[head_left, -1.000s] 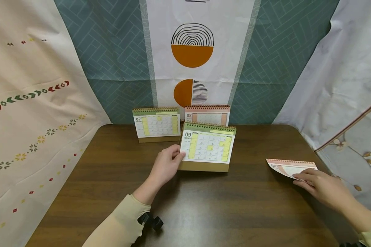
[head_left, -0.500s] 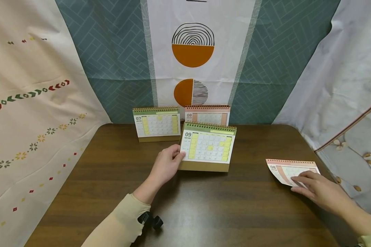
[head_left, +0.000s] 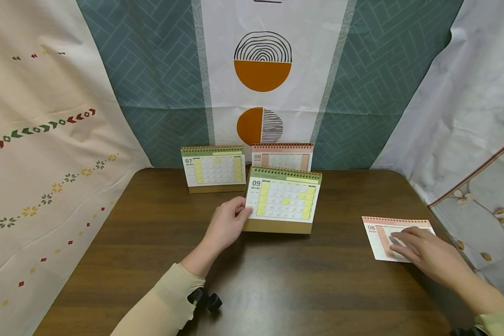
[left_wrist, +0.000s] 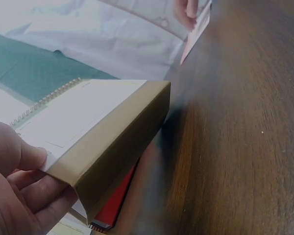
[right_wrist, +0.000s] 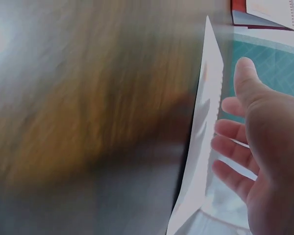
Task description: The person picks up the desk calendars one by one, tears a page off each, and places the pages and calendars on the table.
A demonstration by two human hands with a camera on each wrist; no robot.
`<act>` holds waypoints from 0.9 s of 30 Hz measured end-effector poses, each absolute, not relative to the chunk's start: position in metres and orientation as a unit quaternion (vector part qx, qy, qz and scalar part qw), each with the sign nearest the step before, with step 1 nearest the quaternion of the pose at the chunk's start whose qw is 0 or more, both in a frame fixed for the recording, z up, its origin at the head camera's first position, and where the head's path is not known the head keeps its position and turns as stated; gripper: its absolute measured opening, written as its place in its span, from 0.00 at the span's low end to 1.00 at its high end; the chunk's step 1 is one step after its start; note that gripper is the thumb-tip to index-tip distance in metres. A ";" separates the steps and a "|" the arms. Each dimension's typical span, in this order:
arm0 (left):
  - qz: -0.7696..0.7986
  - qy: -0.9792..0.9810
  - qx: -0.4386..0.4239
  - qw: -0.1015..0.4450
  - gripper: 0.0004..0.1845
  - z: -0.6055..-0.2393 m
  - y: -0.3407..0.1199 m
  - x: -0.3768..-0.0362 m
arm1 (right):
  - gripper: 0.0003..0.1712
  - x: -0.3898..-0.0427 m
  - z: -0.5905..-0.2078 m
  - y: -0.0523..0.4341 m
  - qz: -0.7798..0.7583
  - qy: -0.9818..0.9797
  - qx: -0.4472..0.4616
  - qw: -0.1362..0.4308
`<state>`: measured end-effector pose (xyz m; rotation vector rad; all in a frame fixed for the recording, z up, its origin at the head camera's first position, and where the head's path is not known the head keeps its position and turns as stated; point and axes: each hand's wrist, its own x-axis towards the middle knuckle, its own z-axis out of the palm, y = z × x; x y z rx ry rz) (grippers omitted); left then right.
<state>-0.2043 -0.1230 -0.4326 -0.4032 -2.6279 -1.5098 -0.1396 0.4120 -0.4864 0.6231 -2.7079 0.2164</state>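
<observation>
My left hand [head_left: 227, 221] pinches the left edge of a desk calendar [head_left: 283, 200] with a green "09" page, thumb in front and fingers behind. Its golden-brown cardboard stand [left_wrist: 117, 142] shows in the left wrist view, tilted, with fingers curled behind the corner. At the right of the table lies a loose pink-topped "08" calendar page [head_left: 378, 242], holes along its top edge. Over it hovers my right hand [head_left: 437, 259], fingers loosely spread and gripping nothing. In the right wrist view the page [right_wrist: 201, 127] is seen nearly edge-on beside the fingers.
A green "07" desk calendar [head_left: 214, 170] stands at the back, left of the held one. A pink "08" desk calendar [head_left: 281, 161] stands behind, its lower part hidden. Patterned cloth [head_left: 164, 84] hangs round the brown wooden table [head_left: 151, 261].
The loose "08" page, lifted and curved one second ago in the right hand, now lies flat; the right hand has let it go. The left hand and its calendar have stayed put.
</observation>
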 end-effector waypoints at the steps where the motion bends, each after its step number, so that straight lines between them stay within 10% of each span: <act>1: -0.493 -0.859 -0.132 0.042 0.04 -0.433 -0.123 -0.204 | 0.23 -0.139 -0.482 0.407 0.071 -0.959 0.215 0.172; 18: -0.484 -0.864 -0.133 0.040 0.04 -0.433 -0.121 -0.205 | 0.26 -0.170 -0.468 0.336 0.126 -0.937 0.245 0.217; 27: -0.476 -0.868 -0.140 0.034 0.03 -0.435 -0.122 -0.204 | 0.28 -0.178 -0.457 0.283 0.208 -0.945 0.206 0.147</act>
